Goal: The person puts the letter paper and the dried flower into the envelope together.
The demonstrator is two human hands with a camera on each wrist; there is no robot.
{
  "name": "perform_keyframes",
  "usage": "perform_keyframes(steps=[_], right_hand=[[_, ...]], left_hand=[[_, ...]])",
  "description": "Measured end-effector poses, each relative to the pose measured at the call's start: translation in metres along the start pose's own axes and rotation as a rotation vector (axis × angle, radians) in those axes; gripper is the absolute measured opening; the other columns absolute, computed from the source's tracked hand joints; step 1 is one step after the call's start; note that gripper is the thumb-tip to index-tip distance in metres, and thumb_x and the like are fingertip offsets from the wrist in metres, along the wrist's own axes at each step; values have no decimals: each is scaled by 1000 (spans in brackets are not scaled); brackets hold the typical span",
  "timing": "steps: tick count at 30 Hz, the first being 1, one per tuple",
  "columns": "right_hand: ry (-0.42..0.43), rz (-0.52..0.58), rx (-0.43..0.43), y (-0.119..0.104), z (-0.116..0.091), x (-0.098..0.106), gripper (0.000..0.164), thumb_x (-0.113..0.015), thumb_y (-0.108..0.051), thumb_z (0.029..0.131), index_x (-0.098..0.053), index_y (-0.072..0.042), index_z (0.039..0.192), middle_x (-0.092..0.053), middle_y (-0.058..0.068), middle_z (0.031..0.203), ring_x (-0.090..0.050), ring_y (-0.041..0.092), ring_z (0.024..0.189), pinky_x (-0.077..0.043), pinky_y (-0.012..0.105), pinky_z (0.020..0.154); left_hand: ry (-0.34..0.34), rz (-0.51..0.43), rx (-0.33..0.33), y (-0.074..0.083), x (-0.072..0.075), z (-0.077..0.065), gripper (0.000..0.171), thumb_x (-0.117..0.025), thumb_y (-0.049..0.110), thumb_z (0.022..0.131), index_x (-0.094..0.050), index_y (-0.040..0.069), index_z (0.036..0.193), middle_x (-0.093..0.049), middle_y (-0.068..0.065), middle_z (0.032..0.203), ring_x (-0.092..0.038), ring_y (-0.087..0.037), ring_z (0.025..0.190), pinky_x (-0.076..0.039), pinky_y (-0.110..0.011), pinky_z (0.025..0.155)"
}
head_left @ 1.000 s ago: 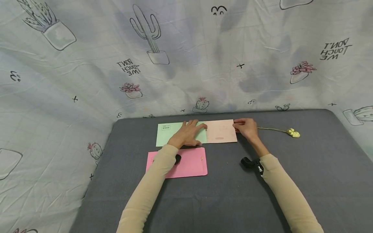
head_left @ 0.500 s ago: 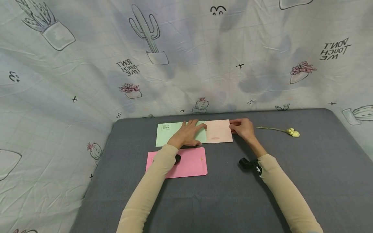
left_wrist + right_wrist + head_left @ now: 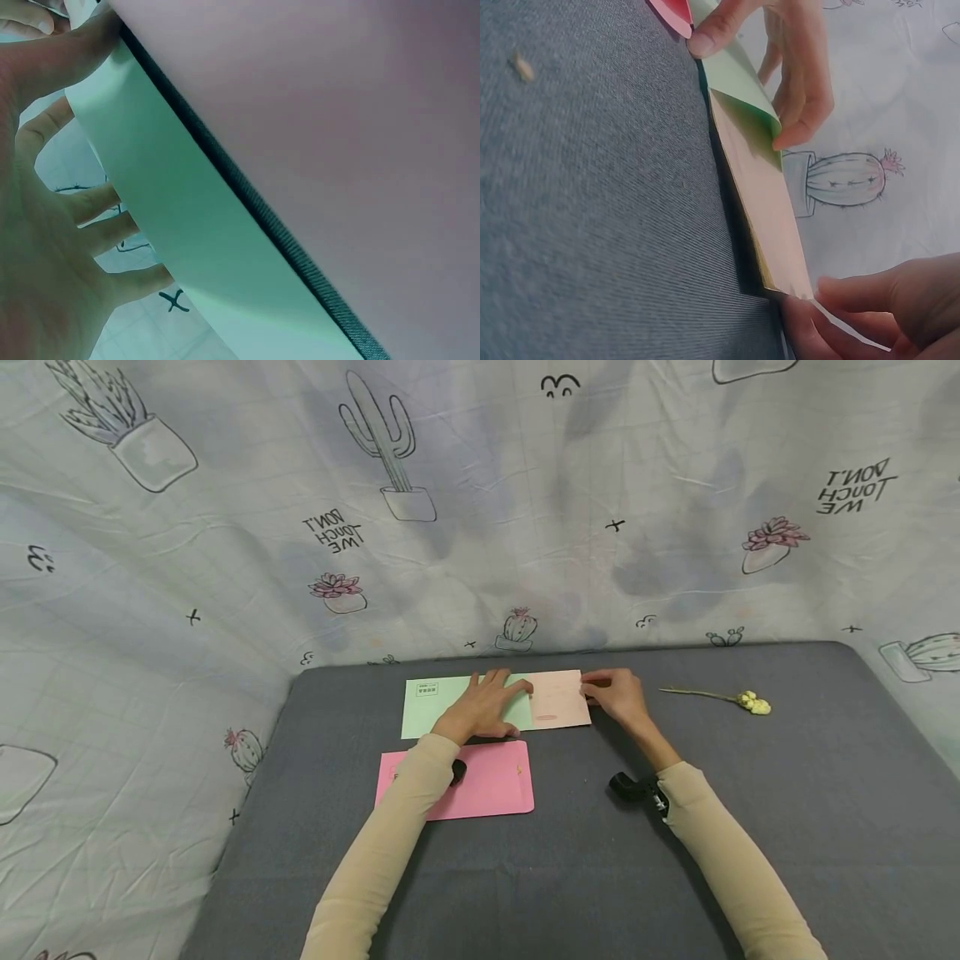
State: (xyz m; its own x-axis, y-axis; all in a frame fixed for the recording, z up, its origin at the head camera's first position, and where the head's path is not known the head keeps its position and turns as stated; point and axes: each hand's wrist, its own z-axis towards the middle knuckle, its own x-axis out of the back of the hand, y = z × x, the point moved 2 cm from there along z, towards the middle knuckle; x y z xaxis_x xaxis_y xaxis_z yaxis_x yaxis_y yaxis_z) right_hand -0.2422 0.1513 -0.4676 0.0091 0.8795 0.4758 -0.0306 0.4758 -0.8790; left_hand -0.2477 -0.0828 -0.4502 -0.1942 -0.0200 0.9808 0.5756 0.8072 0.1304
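Observation:
A light green envelope (image 3: 438,703) lies near the table's far edge. My left hand (image 3: 483,703) spans it with spread fingers, thumb at the near edge and index fingertip at the raised mouth, holding it. Out of that mouth sticks a peach-coloured card (image 3: 557,697), its left part hidden inside the envelope. At the card's right end my right hand (image 3: 617,693) pinches the edge between thumb and fingers. In the right wrist view, the envelope's mouth (image 3: 742,101) bulges up over the card. A pink envelope (image 3: 483,781) lies just in front, partly under my left forearm.
To the right lies a yellow flower (image 3: 752,702) on a thin stem. Grey cloth covers the table (image 3: 570,877). A white curtain (image 3: 480,485) with cactus drawings hangs behind and at the left. A small pale bit (image 3: 523,66) sits near the pink envelope's right end.
My right hand has moved left with the peach card, and a shorter stretch of the card shows outside the green envelope. My left hand and the pink envelope stay in place.

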Motion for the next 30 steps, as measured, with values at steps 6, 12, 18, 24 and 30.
perform_keyframes(steps=[6, 12, 18, 24, 30], right_hand=[[-46, 40, -31, -1, 0, -5, 24, -61, 0, 94, -66, 12, 114, -66, 30, 109, -69, 38, 94, -59, 32, 72], [-59, 51, -14, -3, -1, -9, 25, -61, 1, 94, -65, 13, 115, -66, 31, 110, -69, 38, 95, -58, 30, 73], [-85, 75, 3, -5, -1, -12, 25, -60, 1, 95, -64, 13, 116, -66, 29, 111, -69, 37, 96, -58, 29, 73], [-106, 128, 7, -7, -1, -18, 25, -59, 1, 95, -63, 14, 117, -66, 31, 111, -68, 38, 98, -58, 28, 74], [-109, 187, 9, -10, -1, -22, 24, -58, 2, 95, -63, 15, 115, -66, 31, 109, -68, 39, 97, -58, 29, 74]], left_hand=[[-2, 2, 1, 1, 0, 0, 68, -79, 45, 80, -45, 33, 137, -37, -13, 147, -33, -31, 138, -24, -61, 112], [5, 4, 2, 0, -1, 1, 69, -79, 45, 80, -45, 33, 137, -38, -12, 146, -34, -31, 138, -25, -61, 111], [0, 0, 5, 0, -2, 2, 69, -79, 45, 80, -44, 34, 138, -37, -12, 147, -33, -31, 139, -24, -61, 111], [-3, -3, 15, -1, -2, 2, 69, -79, 45, 79, -44, 34, 137, -36, -12, 148, -32, -30, 139, -24, -61, 112], [-5, -1, 13, -1, -2, 2, 69, -79, 45, 80, -43, 34, 138, -36, -12, 147, -33, -30, 139, -24, -60, 112]])
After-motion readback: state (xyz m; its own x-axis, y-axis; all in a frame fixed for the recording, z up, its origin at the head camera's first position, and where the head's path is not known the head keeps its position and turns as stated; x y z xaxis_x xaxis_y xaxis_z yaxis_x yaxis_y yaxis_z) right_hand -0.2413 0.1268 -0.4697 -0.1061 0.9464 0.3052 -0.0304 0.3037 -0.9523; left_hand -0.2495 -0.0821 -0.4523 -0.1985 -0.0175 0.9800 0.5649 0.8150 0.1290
